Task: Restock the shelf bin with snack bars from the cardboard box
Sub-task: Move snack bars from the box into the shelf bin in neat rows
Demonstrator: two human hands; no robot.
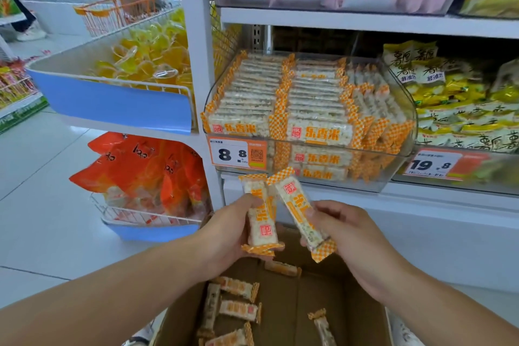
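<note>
A clear plastic shelf bin [404, 121] holds tidy rows of white snack bars with orange checked ends [252, 93]. Just below and in front of it, my left hand [233, 230] grips a small stack of the same bars [259, 216], held upright. My right hand [342, 236] pinches a single bar [300, 211], tilted and touching the top of the stack. Beneath both hands stands the open cardboard box [362, 314], with several loose bars [238, 309] lying on its bottom.
An orange price tag [238, 153] marked 8.8 hangs on the bin's front. Yellow snack packs [460, 104] fill the bin to the right, and pink packs sit on the shelf above. To the left are wire baskets with yellow jelly cups [151, 59] and orange bags [146, 174].
</note>
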